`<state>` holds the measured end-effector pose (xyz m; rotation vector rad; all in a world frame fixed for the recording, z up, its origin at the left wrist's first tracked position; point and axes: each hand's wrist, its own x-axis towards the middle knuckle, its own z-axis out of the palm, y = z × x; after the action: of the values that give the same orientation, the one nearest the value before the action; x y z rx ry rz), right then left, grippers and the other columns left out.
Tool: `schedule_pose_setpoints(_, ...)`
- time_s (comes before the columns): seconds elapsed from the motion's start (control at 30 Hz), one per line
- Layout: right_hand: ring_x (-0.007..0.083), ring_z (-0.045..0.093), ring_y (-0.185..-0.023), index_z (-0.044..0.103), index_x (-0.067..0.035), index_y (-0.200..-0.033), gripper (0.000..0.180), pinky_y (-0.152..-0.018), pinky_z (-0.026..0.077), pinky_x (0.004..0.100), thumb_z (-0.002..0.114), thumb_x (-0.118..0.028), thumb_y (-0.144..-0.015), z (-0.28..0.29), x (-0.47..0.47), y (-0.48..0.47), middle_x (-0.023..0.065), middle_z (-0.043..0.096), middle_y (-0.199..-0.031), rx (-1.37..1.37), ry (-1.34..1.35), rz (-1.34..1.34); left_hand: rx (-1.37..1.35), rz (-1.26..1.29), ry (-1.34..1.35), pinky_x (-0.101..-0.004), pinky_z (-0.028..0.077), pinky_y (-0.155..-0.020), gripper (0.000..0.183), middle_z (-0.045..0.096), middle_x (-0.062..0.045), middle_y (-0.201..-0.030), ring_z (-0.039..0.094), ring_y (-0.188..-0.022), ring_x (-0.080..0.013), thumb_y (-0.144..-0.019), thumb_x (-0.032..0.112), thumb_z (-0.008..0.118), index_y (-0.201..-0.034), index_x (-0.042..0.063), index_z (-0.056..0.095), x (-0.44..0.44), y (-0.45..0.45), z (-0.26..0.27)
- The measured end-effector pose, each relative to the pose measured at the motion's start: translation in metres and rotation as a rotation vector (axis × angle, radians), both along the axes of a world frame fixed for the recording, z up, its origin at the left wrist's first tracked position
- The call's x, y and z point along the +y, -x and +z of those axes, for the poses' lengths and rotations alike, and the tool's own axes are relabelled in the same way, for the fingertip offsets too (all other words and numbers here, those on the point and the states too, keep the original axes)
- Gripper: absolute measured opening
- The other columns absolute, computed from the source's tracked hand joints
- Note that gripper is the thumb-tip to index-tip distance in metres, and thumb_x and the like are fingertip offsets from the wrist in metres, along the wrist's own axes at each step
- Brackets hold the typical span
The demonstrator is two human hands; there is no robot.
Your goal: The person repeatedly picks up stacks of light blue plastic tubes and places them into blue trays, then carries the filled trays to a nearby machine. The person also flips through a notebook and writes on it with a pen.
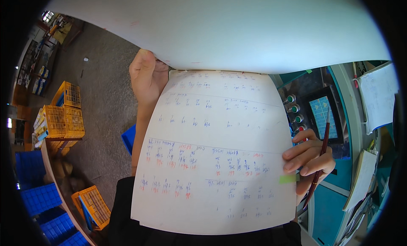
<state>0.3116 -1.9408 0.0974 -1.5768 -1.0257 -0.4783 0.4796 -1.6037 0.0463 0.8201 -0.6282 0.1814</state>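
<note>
A notebook [206, 128] lies spread before me, its lower page covered in handwritten figures in blue and red ink. Its upper leaf [222, 29] curves up across the top of the view and is mostly blank. My left hand [147, 75] grips the notebook at its left edge near the fold, thumb uppermost. At the lower right edge, my right hand [310, 163] holds the page. A slim dark-red brush or pen [323, 141] with a grey tip passes between the right fingers. A green sticky tab [287, 179] sits on the page edge beside them.
To the right stands a teal machine panel with a touchscreen [324, 115] and several push buttons [295, 109]. Papers [378, 96] hang beyond it. On the left are yellow crates [65, 118], blue crates [41, 200] and a curved table edge [57, 179]. Grey floor [108, 77] lies between.
</note>
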Motion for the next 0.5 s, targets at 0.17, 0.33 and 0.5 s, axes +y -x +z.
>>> schedule_pose_setpoints(0.17,0.0241,0.073,-0.096,0.063,-0.012,-0.102,0.048,-0.095,0.048,0.0415,0.083,-0.045,-0.074,0.001,-0.001,0.003,0.0090,0.076,-0.095,0.023,0.042,-0.019,-0.003,-0.014,-0.029,-0.0296,0.045,-0.083,0.034,0.066,-0.003,-0.101,0.060,-0.092,-0.0132,-0.104,0.037,0.048,-0.106,0.005,0.059,0.001,-0.001,0.000)
schedule_pose_setpoints(0.33,0.0238,0.073,-0.096,0.064,-0.012,-0.103,0.046,-0.095,0.049,0.0415,0.083,-0.043,-0.075,-0.001,-0.002,0.007,0.0089,0.075,-0.095,0.025,0.062,-0.018,0.028,0.062,0.028,-0.0315,0.047,-0.088,0.034,0.067,-0.009,-0.107,0.062,-0.098,-0.0157,-0.103,0.031,0.050,-0.110,-0.001,0.061,-0.008,0.005,0.005)
schedule_pose_setpoints(0.5,0.0239,0.073,-0.094,0.065,-0.011,-0.101,0.044,-0.094,0.049,0.0421,0.082,-0.043,-0.076,-0.002,0.003,0.010,0.0089,0.076,-0.092,0.036,0.031,-0.054,0.008,0.055,0.074,-0.0320,0.048,-0.090,0.032,0.067,-0.012,-0.110,0.063,-0.101,-0.0170,-0.102,0.026,0.054,-0.110,-0.004,0.062,-0.008,0.006,0.004)
